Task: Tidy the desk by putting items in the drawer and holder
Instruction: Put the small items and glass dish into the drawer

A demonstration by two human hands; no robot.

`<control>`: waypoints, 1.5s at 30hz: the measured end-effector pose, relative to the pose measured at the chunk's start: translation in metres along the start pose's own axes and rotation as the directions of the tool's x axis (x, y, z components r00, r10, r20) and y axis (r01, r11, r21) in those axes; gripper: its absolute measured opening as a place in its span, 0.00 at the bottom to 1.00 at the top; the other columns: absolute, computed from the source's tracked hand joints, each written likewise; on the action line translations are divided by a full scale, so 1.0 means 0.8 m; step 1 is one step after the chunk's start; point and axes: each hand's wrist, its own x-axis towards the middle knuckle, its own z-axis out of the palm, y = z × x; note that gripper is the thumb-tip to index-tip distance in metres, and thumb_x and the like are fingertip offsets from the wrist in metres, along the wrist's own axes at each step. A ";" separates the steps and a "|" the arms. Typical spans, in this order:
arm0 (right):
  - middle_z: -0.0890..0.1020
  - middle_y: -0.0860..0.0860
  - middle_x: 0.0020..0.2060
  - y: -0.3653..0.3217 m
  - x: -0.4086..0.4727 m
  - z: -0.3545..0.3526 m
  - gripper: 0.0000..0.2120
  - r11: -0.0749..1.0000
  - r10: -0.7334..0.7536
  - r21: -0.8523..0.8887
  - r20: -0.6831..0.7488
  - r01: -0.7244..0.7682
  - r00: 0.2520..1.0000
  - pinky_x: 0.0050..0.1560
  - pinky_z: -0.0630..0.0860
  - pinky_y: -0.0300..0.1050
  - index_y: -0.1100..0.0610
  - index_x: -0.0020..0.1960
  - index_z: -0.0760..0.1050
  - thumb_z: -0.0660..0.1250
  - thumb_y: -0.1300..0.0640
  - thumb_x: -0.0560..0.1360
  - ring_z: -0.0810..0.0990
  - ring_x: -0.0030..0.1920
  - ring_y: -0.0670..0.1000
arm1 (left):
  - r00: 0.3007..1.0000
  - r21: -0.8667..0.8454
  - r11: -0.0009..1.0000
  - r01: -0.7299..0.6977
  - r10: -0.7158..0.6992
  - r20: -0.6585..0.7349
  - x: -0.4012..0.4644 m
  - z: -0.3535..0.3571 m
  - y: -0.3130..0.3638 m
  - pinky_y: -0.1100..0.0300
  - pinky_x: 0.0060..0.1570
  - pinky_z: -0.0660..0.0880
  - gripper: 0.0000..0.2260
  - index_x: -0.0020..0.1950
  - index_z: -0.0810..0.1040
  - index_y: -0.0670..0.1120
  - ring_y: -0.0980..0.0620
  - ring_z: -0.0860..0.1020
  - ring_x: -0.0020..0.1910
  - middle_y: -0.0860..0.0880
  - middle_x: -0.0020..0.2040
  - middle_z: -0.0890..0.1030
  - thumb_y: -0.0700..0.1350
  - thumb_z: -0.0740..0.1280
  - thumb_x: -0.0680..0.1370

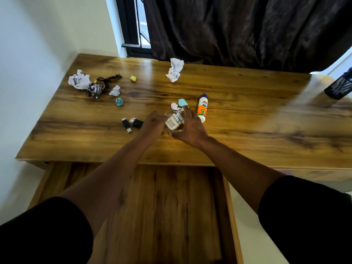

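Both grips, left hand [153, 123] and right hand [190, 128], clasp a clear plastic box [174, 122]; glue bottle [202, 108] and crumpled paper [174, 107] crowd the woodgrain counter [247, 115].

The bench [238, 103] is glossy, wood-grained; the open drawer [171, 216] below it looks matter. Crumpled paper [174, 69] lies near a smooth plastic glue bottle [202, 108]. Behind hangs a dark, faintly shiny cloth curtain [238, 29].
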 end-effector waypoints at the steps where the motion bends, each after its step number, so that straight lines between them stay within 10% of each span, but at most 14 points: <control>1: 0.67 0.58 0.74 0.001 0.003 0.001 0.57 1.000 -0.007 -0.004 -0.004 0.007 1.000 0.68 0.73 0.57 0.55 0.81 0.51 0.81 0.44 0.65 0.67 0.73 0.60 | 1.000 -0.069 0.998 0.009 -0.009 -0.009 0.004 0.001 0.002 0.45 0.55 0.78 0.06 0.52 0.76 0.47 0.49 0.79 0.43 0.47 0.44 0.80 0.49 0.65 0.83; 6: 0.65 0.57 0.76 -0.002 0.011 0.003 0.61 0.998 -0.030 -0.051 0.027 0.031 0.999 0.69 0.72 0.59 0.52 0.82 0.48 0.81 0.39 0.63 0.67 0.74 0.59 | 0.994 -0.252 0.964 0.089 -0.103 -0.045 0.017 0.004 0.011 0.48 0.58 0.74 0.15 0.46 0.73 0.50 0.45 0.77 0.48 0.48 0.43 0.77 0.56 0.56 0.86; 10: 0.69 0.57 0.72 -0.007 0.012 0.005 0.61 0.999 -0.038 -0.040 -0.003 0.037 0.999 0.67 0.74 0.58 0.53 0.81 0.49 0.82 0.41 0.62 0.70 0.71 0.59 | 0.984 -0.360 0.920 0.154 -0.176 -0.031 0.016 0.001 0.014 0.50 0.60 0.77 0.26 0.74 0.68 0.41 0.42 0.77 0.64 0.39 0.64 0.77 0.58 0.57 0.85; 15: 0.72 0.58 0.68 -0.007 -0.013 0.007 0.60 0.997 -0.068 -0.022 -0.024 0.068 0.997 0.63 0.77 0.56 0.51 0.81 0.50 0.82 0.42 0.61 0.73 0.67 0.59 | 0.988 -0.327 0.933 0.151 -0.156 0.010 -0.003 -0.010 0.004 0.45 0.62 0.78 0.29 0.78 0.66 0.43 0.41 0.78 0.63 0.38 0.67 0.77 0.62 0.58 0.83; 30: 0.70 0.54 0.70 -0.023 -0.227 0.042 0.55 0.974 -0.227 -0.008 -0.061 0.227 0.972 0.65 0.74 0.50 0.52 0.81 0.54 0.80 0.40 0.64 0.68 0.70 0.54 | 0.994 -0.174 0.980 0.095 -0.102 -0.029 -0.199 -0.037 -0.053 0.58 0.38 0.82 0.16 0.57 0.82 0.41 0.46 0.86 0.47 0.43 0.48 0.86 0.53 0.63 0.83; 35: 0.69 0.50 0.71 -0.010 -0.280 0.066 0.54 0.961 -0.274 -0.023 0.051 0.275 0.960 0.68 0.72 0.49 0.49 0.81 0.52 0.76 0.34 0.65 0.68 0.69 0.50 | 0.978 -0.192 0.960 0.203 -0.209 -0.012 -0.244 -0.040 -0.095 0.40 0.48 0.84 0.15 0.56 0.82 0.39 0.38 0.86 0.47 0.38 0.48 0.86 0.50 0.66 0.82; 45: 0.68 0.52 0.70 0.019 -0.305 0.133 0.47 0.992 -0.102 -0.050 0.168 0.112 0.980 0.66 0.75 0.50 0.48 0.76 0.55 0.76 0.38 0.65 0.68 0.70 0.53 | 0.913 -0.254 0.882 0.396 -0.409 0.003 -0.234 0.002 -0.174 0.45 0.47 0.84 0.14 0.59 0.77 0.42 0.42 0.84 0.48 0.39 0.52 0.83 0.50 0.71 0.80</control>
